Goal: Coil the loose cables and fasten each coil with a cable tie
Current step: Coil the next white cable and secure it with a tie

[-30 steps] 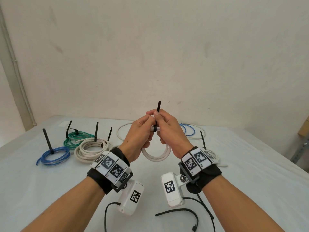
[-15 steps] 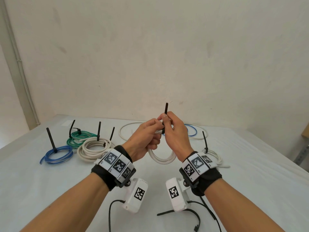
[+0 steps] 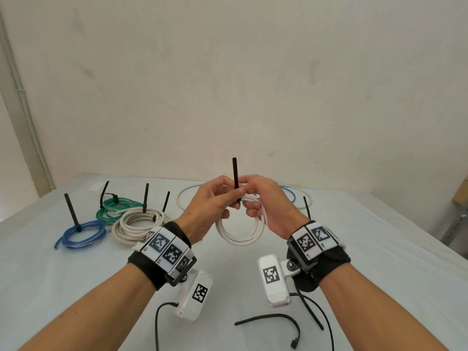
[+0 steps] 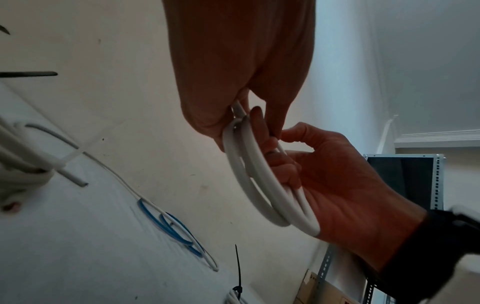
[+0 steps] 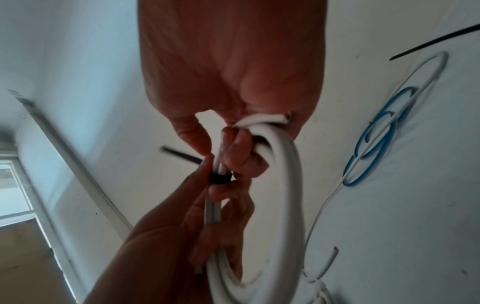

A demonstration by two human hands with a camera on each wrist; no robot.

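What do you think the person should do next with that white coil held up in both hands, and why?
Probably pull the black cable tie tail once more to snug it. Its band already wraps the white coil, the tail stands up between the left hand and right hand, and both hands hold the coil above the table.

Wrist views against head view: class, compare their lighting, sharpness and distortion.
Head view: evenly lit, sharp white coil, wall lines bowed. Left wrist view: left hand backlit, dark, close. Right wrist view: right hand dim; coil and black tie slightly smeared, edges stretched.
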